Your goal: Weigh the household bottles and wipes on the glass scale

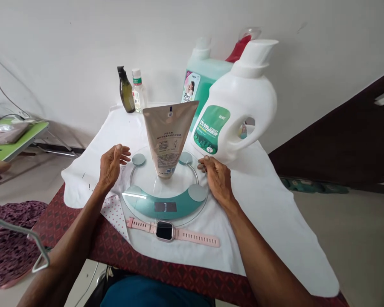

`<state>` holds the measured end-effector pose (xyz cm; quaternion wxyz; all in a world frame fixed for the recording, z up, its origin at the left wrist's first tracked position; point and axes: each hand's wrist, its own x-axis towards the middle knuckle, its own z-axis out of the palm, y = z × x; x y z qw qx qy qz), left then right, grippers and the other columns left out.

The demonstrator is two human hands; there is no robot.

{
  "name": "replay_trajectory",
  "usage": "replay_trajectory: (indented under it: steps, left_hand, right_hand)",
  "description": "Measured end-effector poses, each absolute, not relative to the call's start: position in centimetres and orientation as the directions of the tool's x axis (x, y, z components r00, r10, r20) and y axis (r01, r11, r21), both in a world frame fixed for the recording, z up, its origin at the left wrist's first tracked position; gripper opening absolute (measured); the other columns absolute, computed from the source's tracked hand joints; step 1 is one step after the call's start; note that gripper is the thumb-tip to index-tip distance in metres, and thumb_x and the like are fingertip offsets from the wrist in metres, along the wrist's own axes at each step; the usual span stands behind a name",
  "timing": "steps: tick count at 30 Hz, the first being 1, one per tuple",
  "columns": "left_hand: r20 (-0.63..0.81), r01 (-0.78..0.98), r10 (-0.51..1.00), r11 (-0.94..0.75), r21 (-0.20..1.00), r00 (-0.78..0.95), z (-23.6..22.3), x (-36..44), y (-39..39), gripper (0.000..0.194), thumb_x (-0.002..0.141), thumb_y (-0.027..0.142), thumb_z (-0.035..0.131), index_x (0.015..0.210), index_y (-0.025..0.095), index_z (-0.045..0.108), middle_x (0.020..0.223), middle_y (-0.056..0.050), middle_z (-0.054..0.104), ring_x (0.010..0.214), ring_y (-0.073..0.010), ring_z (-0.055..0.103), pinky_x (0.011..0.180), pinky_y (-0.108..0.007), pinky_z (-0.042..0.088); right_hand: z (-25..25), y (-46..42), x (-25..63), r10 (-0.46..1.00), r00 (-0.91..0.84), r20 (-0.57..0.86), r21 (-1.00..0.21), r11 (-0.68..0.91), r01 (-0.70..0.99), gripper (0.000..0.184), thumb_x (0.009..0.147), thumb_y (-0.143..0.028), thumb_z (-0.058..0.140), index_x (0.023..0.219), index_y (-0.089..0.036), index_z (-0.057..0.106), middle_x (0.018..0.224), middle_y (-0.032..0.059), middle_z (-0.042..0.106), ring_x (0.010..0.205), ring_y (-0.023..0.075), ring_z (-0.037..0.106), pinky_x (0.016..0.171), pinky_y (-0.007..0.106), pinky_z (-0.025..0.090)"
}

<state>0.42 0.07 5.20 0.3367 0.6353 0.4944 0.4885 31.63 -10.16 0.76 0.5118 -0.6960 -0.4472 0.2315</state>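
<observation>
We held our left hand (112, 165) with fingers spread, just off the left edge of the scale (141, 199). Our right hand (216, 178) was loosely bent, its fingertips a little parted, at the right edge; whether it touched there, we could not tell. Between both hands, the tube (168, 140) stood on its narrow end upon the scale. Nearer us than either grip lay the watch (164, 230), on the cloth (265, 217). Beyond our right hand stood the white jug (243, 96); farther beyond our left, two small bottles (126, 94).

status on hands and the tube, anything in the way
Left hand and right hand empty, flanking scale. Tube upright on scale, narrow end down. White jug close beyond right hand.
</observation>
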Motion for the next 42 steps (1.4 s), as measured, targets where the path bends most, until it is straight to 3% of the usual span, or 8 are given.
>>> replay_trajectory:
  steps: [5,10,18,30,34,39,42]
  left_hand:
    - [0.312,0.351,0.95,-0.283,0.892,-0.027,3.4,-0.1,0.4,0.06,0.102,0.074,0.051,0.094,0.02,0.076,0.084,-0.007,0.077,0.071,-0.0179,0.071,0.064,-0.03,0.053]
    - [0.326,0.434,0.945,-0.3,0.849,0.014,3.7,0.1,0.1,0.048,0.104,0.063,0.053,0.1,0.021,0.077,0.09,-0.007,0.08,0.082,-0.0197,0.074,0.073,-0.032,0.057]
    - [0.335,0.476,0.941,-0.312,0.822,0.039,3.7,0.3,-0.2,0.027,0.098,0.045,0.063,0.099,0.022,0.077,0.092,-0.005,0.081,0.088,-0.0197,0.076,0.084,-0.034,0.06]
    - [0.418,0.526,0.908,-0.37,0.766,0.03,4.1,0.5,-0.6,0.017,0.099,0.037,0.063,0.098,0.024,0.073,0.101,-0.004,0.081,0.095,-0.0207,0.076,0.084,-0.034,0.058]
    - [0.459,0.51,0.886,-0.425,0.748,0.065,5.3,1.3,-1.8,0.022,0.101,0.043,0.062,0.105,0.023,0.072,0.106,-0.005,0.081,0.1,-0.0213,0.075,0.09,-0.036,0.058]
    - [0.424,0.425,0.82,-0.564,0.708,0.384,7.3,3.9,-4.3,0.058,0.095,0.065,0.068,0.136,0.024,0.064,0.138,-0.012,0.071,0.127,-0.0279,0.068,0.108,-0.045,0.056]
    - [0.395,0.416,0.806,-0.574,0.706,0.442,7.8,5.6,-4.9,0.068,0.087,0.067,0.08,0.136,0.024,0.063,0.138,-0.014,0.07,0.127,-0.0317,0.067,0.109,-0.049,0.056]
  right_hand:
    - [0.7,-10.2,31.6,0.855,0.506,0.115,-0.919,-0.102,0.382,0.071,0.093,-0.087,0.044,0.091,-0.022,0.074,0.084,0.0088,0.078,0.081,0.0249,0.07,0.085,0.04,0.056]
    - [0.4,-10.0,31.7,0.846,0.518,0.127,-0.91,-0.109,0.401,0.067,0.095,-0.082,0.045,0.091,-0.022,0.075,0.083,0.0081,0.078,0.078,0.0244,0.069,0.084,0.041,0.055]
    - [0.3,-10.0,31.9,0.849,0.504,0.158,-0.898,-0.09,0.431,0.06,0.096,-0.077,0.049,0.087,-0.023,0.074,0.082,0.0068,0.078,0.077,0.0237,0.069,0.082,0.041,0.053]
    - [-0.4,-9.8,31.9,0.832,0.527,0.173,-0.92,-0.055,0.389,0.082,0.097,-0.091,0.031,0.086,-0.023,0.075,0.079,0.0085,0.077,0.075,0.0223,0.068,0.081,0.041,0.054]
    - [-0.2,-9.8,31.7,0.827,0.531,0.185,-0.923,-0.039,0.383,0.083,0.095,-0.093,0.032,0.083,-0.022,0.075,0.077,0.0082,0.076,0.073,0.0213,0.067,0.08,0.039,0.055]
    - [0.1,-9.9,31.6,0.824,0.537,0.179,-0.926,-0.043,0.374,0.085,0.094,-0.094,0.033,0.084,-0.021,0.076,0.079,0.0095,0.077,0.075,0.0228,0.069,0.08,0.039,0.055]
    - [0.4,-10.0,31.6,0.835,0.529,0.149,-0.932,-0.06,0.358,0.087,0.092,-0.095,0.034,0.086,-0.02,0.077,0.082,0.0114,0.078,0.078,0.025,0.07,0.082,0.041,0.055]
